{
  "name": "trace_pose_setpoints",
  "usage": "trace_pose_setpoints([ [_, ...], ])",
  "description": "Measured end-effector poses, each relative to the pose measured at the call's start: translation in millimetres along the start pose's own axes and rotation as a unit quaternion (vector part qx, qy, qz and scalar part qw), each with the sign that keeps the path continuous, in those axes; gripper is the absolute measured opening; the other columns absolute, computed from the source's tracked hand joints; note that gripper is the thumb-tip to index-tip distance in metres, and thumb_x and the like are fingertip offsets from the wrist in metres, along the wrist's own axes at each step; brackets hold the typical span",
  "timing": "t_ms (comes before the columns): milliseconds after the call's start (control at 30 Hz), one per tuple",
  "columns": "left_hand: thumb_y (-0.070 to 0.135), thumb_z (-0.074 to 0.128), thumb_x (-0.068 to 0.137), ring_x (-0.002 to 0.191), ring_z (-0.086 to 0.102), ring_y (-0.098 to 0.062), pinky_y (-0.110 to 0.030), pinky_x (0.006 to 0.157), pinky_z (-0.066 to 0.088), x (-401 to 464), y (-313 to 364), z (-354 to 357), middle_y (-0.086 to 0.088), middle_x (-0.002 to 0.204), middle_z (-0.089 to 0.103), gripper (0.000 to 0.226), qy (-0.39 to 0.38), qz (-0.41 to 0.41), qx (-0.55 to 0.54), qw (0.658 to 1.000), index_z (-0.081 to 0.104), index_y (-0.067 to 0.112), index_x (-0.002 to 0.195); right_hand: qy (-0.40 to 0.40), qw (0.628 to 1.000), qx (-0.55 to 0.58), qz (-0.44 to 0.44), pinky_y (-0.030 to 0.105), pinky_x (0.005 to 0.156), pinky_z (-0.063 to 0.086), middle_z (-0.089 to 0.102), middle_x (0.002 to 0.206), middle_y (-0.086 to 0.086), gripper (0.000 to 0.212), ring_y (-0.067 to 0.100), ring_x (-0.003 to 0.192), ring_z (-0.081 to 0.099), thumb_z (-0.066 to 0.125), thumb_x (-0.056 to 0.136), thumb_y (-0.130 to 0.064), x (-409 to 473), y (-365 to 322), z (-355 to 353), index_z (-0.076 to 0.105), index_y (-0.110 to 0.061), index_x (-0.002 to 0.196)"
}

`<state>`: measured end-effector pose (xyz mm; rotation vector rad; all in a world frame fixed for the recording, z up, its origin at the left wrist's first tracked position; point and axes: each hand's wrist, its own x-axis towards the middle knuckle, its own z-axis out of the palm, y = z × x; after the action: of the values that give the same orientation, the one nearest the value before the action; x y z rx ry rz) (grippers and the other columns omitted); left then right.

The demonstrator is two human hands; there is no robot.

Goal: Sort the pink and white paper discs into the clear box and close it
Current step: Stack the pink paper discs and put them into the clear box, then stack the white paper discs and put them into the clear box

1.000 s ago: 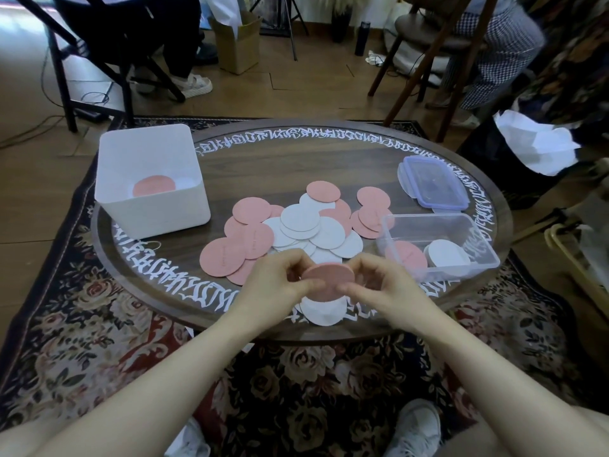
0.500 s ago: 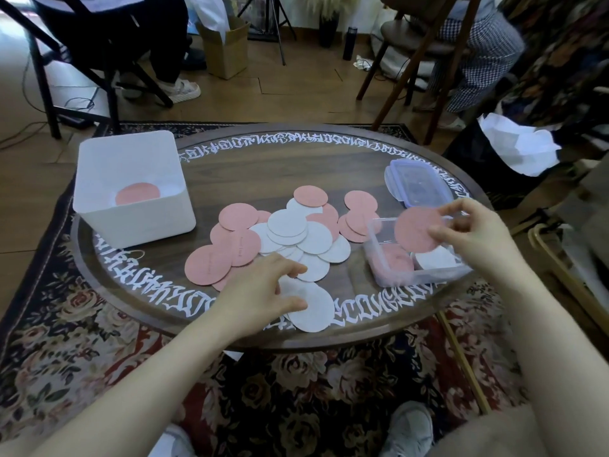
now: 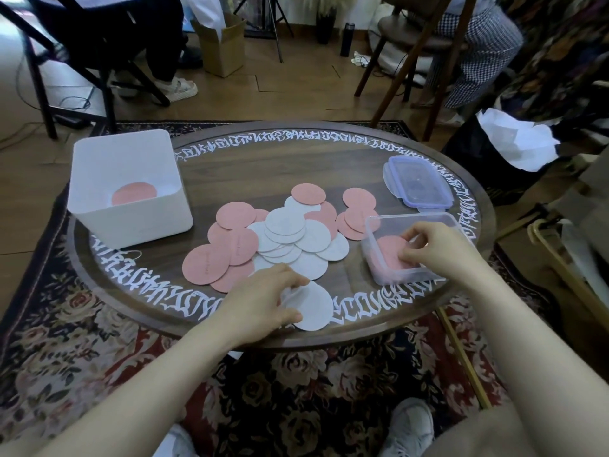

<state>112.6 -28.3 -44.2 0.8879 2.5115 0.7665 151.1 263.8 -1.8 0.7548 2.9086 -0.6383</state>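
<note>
A heap of pink and white paper discs (image 3: 283, 232) lies in the middle of the round wooden table (image 3: 296, 159). The clear box (image 3: 372, 225) stands at the right front with pink discs (image 3: 389, 249) inside. My right hand (image 3: 435, 249) is down in the box, its fingertips pinching the top pink disc. My left hand (image 3: 263, 298) grips the edge of a white disc (image 3: 313, 308) lying near the table's front rim. The box's blue-rimmed lid (image 3: 417, 179) lies flat behind the box.
A white square bin (image 3: 131, 219) with a pink disc inside stands at the table's left. Chairs, a seated person's legs and a cardboard box are behind the table. A black bag with white paper sits at the right. A patterned rug lies below.
My right hand carried the pink disc from the table's front over to the clear box and lowered it inside. My left hand dropped onto the white disc at the front.
</note>
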Motion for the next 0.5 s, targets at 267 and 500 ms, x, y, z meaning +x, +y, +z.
trace_pose_setpoints([
  [267, 0.022, 0.063, 0.085, 0.08, 0.045, 0.0, -0.026, 0.082, 0.042, -0.4, 0.3, -1.4, 0.023, 0.113, 0.054, 0.041, 0.016, -0.022, -0.033, 0.999, 0.054, 0.038, 0.123, 0.054, 0.994, -0.075, -0.055, 0.033, 0.072, 0.042, 0.057, 0.099, 0.002, 0.022, 0.023, 0.089, 0.057, 0.067, 0.079, -0.023, -5.6, -10.5, 7.4, 0.063, -0.02, 0.1],
  [500, 0.018, 0.056, 0.089, 0.103, 0.05, -0.015, -0.031, 0.081, 0.042, -2.2, -3.2, -19.0, 0.014, 0.109, 0.052, 0.033, 0.14, -0.112, -0.015, 0.984, 0.057, 0.031, 0.12, 0.03, 0.975, 0.085, -0.202, 0.028, 0.068, 0.041, 0.056, 0.077, -0.009, 0.014, 0.002, 0.069, 0.049, 0.071, 0.078, -0.028, -56.1, -65.9, 32.0, 0.064, -0.027, 0.09],
])
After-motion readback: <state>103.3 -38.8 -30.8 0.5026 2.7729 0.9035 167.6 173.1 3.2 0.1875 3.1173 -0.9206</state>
